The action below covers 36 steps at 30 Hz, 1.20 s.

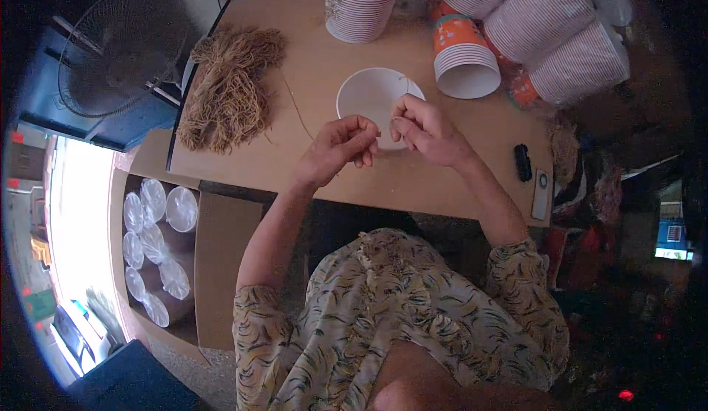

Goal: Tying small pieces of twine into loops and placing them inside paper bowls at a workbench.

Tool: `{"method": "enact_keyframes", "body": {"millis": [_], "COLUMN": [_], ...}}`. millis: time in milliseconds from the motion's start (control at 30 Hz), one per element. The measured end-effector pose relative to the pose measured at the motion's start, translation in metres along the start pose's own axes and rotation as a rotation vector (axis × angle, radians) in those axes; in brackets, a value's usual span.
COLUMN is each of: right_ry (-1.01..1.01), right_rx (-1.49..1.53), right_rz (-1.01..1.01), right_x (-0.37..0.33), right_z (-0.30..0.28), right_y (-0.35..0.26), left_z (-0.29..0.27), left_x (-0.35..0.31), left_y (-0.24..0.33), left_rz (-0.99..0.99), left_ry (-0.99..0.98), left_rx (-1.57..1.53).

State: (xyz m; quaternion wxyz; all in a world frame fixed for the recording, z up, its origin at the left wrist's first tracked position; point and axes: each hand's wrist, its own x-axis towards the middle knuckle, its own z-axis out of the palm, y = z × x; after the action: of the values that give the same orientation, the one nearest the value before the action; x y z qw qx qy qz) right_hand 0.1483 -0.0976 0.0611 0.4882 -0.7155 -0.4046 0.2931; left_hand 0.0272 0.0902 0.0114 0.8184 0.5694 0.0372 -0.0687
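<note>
A person at a small wooden table point(457, 182) has both hands raised over a white paper cup point(369, 94) that is seen from above, its mouth facing up. The left hand point(341, 145) has its fingertips pinched together on a thin tan string point(299, 116) that trails away across the tabletop; the right hand point(426, 127) is also pinched shut, apparently on a short bit of the same string at the cup's near rim. This looks like the step of fastening a string handle to the cup, which would call for fine, steady finger work at the rim. The cup sits just beyond and partly under both hands. Farther left lies a bundle of tan strings point(228, 90); stacks of orange-and-white paper cups point(531, 35) crowd the table's far edge.
</note>
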Motion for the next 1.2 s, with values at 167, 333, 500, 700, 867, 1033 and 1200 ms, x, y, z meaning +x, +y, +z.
{"method": "enact_keyframes", "body": {"millis": [167,333,500,700,867,1033,1200], "right_ry": [0.015,0.093,0.125,0.131,0.115,0.114,0.122], "right_rx": [0.052,0.104,0.169,0.26,0.316,0.294,0.365], "right_rz": [0.086,0.063,0.088,0.207,0.181,0.21,0.252], "right_x": [0.003,0.005,0.005,0.005,0.006,0.006,0.007], "right_z": [0.003,0.01,0.011,0.011,0.014,0.014,0.019], "right_y": [-0.007,0.006,0.011,0.012,0.011,0.004,0.009], "left_z": [0.0,0.004,0.01,0.017,0.021,0.026,0.037], "left_x": [-0.006,-0.008,-0.009,-0.01,-0.01,-0.008,-0.004], "left_y": [-0.002,-0.002,-0.004,-0.007,-0.008,-0.016,-0.023], "left_rz": [0.047,0.035,0.05,0.123,0.168,0.235,0.326], "left_ry": [0.008,0.037,0.082,0.183,0.262,0.345,0.476], "left_rx": [0.04,0.077,0.188,0.21,0.318,0.318,0.307]}}
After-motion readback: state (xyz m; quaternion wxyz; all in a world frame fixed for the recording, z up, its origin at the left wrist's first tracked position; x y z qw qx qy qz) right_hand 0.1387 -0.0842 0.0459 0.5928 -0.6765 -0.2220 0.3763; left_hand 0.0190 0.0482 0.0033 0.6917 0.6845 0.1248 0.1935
